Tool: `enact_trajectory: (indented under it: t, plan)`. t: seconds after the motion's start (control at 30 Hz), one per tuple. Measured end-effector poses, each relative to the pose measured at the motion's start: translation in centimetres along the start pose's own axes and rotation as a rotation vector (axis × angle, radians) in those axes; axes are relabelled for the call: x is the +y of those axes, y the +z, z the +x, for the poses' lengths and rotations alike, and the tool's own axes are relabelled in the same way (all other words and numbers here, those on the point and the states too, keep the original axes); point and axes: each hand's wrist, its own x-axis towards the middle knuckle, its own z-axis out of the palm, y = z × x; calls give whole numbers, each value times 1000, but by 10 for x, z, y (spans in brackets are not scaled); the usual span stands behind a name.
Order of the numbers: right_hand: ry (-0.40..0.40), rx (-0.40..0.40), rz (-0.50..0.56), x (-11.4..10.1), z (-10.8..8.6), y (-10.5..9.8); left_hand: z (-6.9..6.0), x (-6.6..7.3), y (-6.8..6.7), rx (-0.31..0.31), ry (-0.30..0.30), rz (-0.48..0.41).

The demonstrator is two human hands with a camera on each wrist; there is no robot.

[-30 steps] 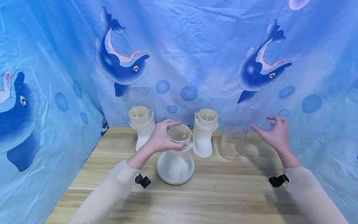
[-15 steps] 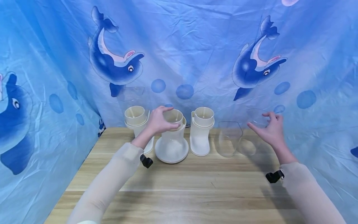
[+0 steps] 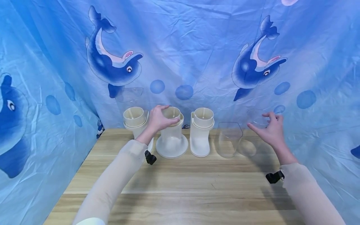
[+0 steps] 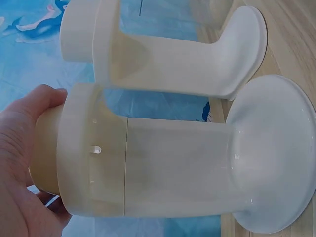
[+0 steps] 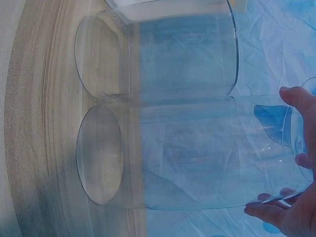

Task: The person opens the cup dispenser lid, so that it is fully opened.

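Observation:
My left hand [image 3: 159, 119] grips the cream collar at the top of a white plastic stand [image 3: 172, 142]. That stand is upright on a wide round foot, thumb and fingers spread about its collar in the left wrist view. It stands between two similar white stands, one at left [image 3: 134, 118] partly behind my arm and one at right [image 3: 201, 137]. My right hand [image 3: 271, 129] holds the upper end of a clear cylinder [image 5: 197, 153], fingers bent round its rim. Beside that cylinder is a second clear container [image 5: 182, 54] with a slanted-looking rim.
Another clear shape [image 3: 130, 95] shows faintly above the left stand; whether it rests on it I cannot tell. All stand along the back of the wooden table [image 3: 197, 193], close to a blue dolphin-print curtain [image 3: 182, 56].
My left hand has slid the wide-footed stand away from me and slightly left, into line with the other two. The right hand keeps its place on the clear cylinder. The head view shifts slightly.

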Motion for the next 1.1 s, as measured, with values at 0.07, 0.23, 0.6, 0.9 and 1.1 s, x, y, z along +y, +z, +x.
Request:
enact_trajectory:
  t: [0.07, 0.23, 0.6, 0.9, 1.1]
  plan:
    - [1, -9, 2, 0, -1, 0, 0, 0, 0, -6, 4, -3]
    - [-5, -40, 5, 1, -3, 1, -9, 6, -4, -65, 35, 47]
    - [-35, 82, 13, -31, 12, -7, -58, 40, -105, 350, 449, -30]
    - [-362, 135, 113, -137, 27, 10, -58, -35, -148, 508, 229, -352]
    - [-552, 74, 223, -219, 23, 56, -52, -104, -143, 307, -56, -506]
